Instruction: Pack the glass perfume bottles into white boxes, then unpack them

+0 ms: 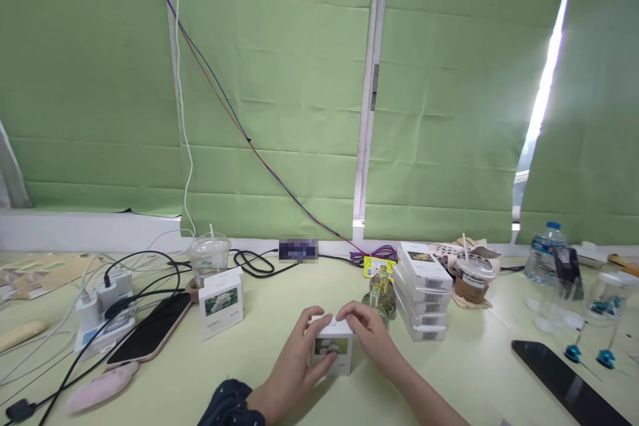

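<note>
A small white box with a flower picture stands upright on the table in front of me. My left hand is closed around its left side, with the thumb across the front and the fingers near the top. At the box's upper right edge, the bent fingers of my right hand touch the top, pinched together. A similar white box stands apart to the left. Behind my right hand are small glass bottles, next to a stack of white boxes.
To the left lie a phone, chargers, cables and a pink object. A lidded plastic cup stands behind the left box. On the right are a coffee cup, a water bottle and a dark phone.
</note>
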